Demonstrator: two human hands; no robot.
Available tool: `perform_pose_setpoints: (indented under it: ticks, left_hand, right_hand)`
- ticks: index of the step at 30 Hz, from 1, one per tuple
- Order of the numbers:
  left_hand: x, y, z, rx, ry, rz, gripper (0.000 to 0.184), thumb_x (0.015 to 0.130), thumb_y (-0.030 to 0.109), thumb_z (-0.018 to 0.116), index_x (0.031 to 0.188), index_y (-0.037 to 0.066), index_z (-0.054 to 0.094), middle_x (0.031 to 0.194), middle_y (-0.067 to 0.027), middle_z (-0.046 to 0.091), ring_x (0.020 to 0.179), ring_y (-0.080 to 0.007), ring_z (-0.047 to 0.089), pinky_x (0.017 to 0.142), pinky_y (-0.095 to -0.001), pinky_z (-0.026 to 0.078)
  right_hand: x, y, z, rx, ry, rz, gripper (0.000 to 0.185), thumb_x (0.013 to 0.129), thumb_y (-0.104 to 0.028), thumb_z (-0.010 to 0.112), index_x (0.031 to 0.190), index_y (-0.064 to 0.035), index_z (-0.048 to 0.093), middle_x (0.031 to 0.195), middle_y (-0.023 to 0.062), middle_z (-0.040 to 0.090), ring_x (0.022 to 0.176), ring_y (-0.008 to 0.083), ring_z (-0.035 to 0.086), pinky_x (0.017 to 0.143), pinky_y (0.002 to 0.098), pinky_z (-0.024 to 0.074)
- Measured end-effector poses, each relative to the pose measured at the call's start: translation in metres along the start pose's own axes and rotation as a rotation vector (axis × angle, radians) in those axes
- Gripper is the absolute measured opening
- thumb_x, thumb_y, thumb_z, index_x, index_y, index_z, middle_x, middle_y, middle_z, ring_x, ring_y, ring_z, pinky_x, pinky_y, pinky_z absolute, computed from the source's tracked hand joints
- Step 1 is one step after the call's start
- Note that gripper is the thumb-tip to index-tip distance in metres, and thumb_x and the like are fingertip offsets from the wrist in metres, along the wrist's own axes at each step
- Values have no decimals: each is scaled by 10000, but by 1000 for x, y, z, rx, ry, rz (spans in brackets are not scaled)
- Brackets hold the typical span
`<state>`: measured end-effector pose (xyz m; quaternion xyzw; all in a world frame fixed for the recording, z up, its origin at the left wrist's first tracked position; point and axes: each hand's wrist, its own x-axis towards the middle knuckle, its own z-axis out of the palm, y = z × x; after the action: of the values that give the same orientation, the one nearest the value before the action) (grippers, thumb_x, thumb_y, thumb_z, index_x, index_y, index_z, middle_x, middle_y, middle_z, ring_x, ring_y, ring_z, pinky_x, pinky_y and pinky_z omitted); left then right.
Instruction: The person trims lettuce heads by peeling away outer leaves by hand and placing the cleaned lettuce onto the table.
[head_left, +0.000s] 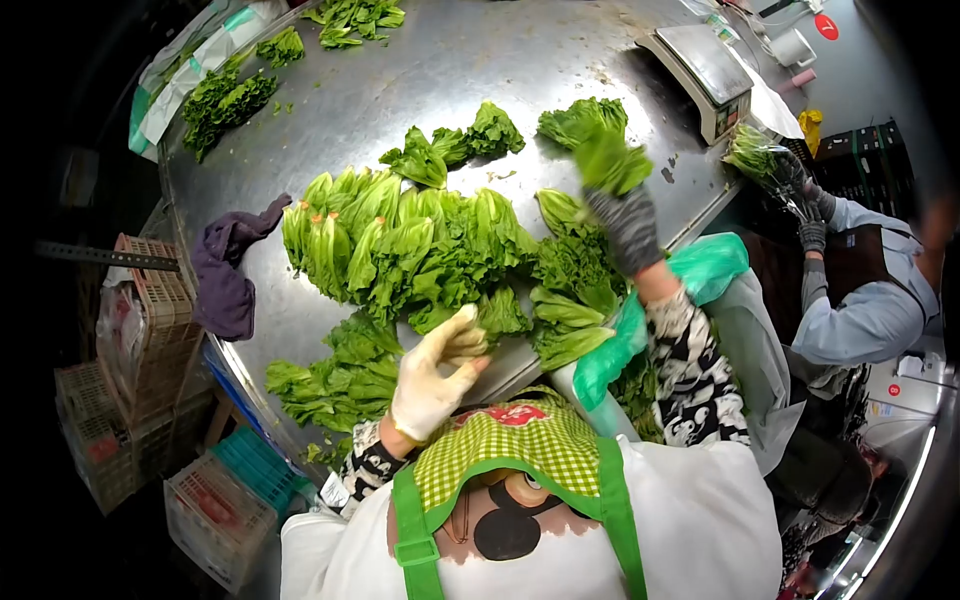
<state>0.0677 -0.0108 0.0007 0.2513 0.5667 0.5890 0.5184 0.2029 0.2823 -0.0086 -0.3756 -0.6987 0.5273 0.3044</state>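
From where I stand, a crumpled dark purple cloth [235, 265] hangs over the left edge of the grey metal table [270, 160]. Next comes a loose spread of ruffled green lettuce [340, 375], then a packed row of pale-ribbed green lettuce heads [400, 240], some showing orange-brown cut ends. The left hand [437, 380], in a cream glove, hovers at the row's near side, thumb and fingers apart, holding nothing I can see; the row lies just beyond its fingertips, and I can't tell whether they touch. To its right is a heap of green lettuce [572, 260]. Above that heap the right hand [625, 232], in a grey knit glove, has its fingers closed around a blurred bunch of green lettuce [613, 165], whose long axis points away from the wearer, leaning slightly left. This hand is far nearer the white box-shaped scale [700, 65] at the far right.
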Motion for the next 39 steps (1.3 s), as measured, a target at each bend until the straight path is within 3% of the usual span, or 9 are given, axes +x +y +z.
perform_pose_setpoints:
  ticks: [6,9,11,18,25,32,33,36,39]
  left_hand:
    - [-28,-17,-24,170,363,-2,286,811,48,701,1079,-5,614,969,-82,663,829,-117,624,795,-255,500]
    - [-36,-13,-28,291,476,35,313,797,10,692,1098,-6,605,932,-65,650,800,-113,602,654,-241,534]
    - [-40,-16,-32,319,517,44,367,789,-11,686,1144,10,598,996,-75,624,887,-115,582,594,-229,541]
    - [-78,-49,-77,996,952,148,747,735,284,768,1343,38,410,1345,-132,413,1289,-275,340,1090,-384,261]
    - [-125,-134,-161,762,1475,-148,872,746,449,749,1336,-76,378,1356,-267,408,1279,-360,383,1077,-396,290]
    - [-75,-72,-177,941,1458,-689,1090,622,609,757,1413,27,286,1347,-253,421,1199,-392,453,997,-425,391]
    - [-68,-71,-179,1022,1429,-691,1092,614,575,776,1421,49,262,1314,-237,448,1162,-388,472,970,-431,413]
    - [-64,-107,-213,1175,1393,-151,806,630,131,736,1345,8,384,1214,-198,514,1086,-349,518,925,-412,445]
    - [-66,-119,-236,655,1414,60,704,626,-4,622,1300,-17,422,1099,-160,556,992,-302,555,919,-370,444]
  right_hand:
    - [126,97,-118,-353,233,6,483,845,-199,645,1263,-19,482,1269,132,546,1127,244,529,967,334,411]
    - [203,176,-181,-1768,274,-400,584,855,-374,576,1303,-18,460,1315,169,506,1173,314,498,988,372,390]
    - [229,204,-193,-1621,81,-489,699,812,-502,602,1312,-31,473,1283,201,523,1151,352,514,964,391,410]
    - [181,136,-151,-786,239,159,699,782,-325,734,1318,26,455,1286,194,531,1168,273,514,991,349,387]
    - [18,-23,-24,-270,-159,-81,319,869,-38,635,1182,-9,584,1148,109,628,1032,168,599,920,299,490]
    - [-129,-71,104,-380,-895,-357,613,794,-120,721,1317,16,433,1225,188,546,1108,270,559,951,364,466]
    - [-135,-81,126,-427,-1041,-44,717,776,-162,740,1353,40,364,1261,205,515,1139,289,539,979,361,443]
    - [-158,-35,175,-488,-1008,-115,810,760,-204,745,1381,58,295,1358,257,404,1228,348,454,1053,383,363]
    - [-165,-16,205,-684,-946,-234,876,748,-221,747,1403,61,238,1406,290,320,1286,389,371,1091,398,306]
